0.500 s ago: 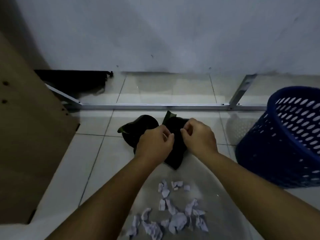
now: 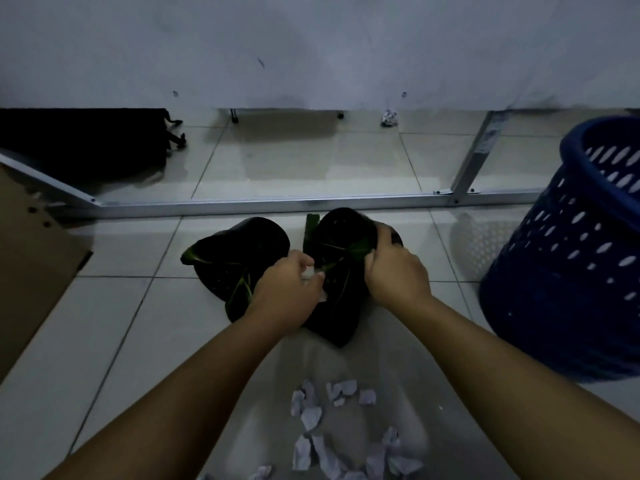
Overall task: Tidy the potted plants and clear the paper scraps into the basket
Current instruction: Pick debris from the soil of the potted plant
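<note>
Clearly, the step in hand is the tidying of the two potted plants, and it goes best with slow, small pulls, so that the soft black pots do not fall over. Far behind everything stands the white wall [image 2: 311,46], and below it the tiled floor [image 2: 138,341]. At the right, well apart from the hands, is the blue basket [image 2: 568,271]; a brown board [image 2: 31,271] leans at the left, and a metal frame [image 2: 242,203] lies across the floor just beyond the pots. The left pot [image 2: 239,251] and the right pot [image 2: 341,271] are side by side in the middle, touching or almost touching. The right hand [image 2: 394,275] grips the far right rim of the right pot with its fingers closed on the rim and a leaf; I think it should steady the pot. The left hand [image 2: 287,292] has its fingers pinched together on a small white scrap [image 2: 309,273] between the pots. The paper scraps [image 2: 332,434] lie on the floor near the person, between the arms, not yet in the basket. Nothing blocks the way to the basket, but the leaves [image 2: 242,289] may tear if pulled hard.
</note>
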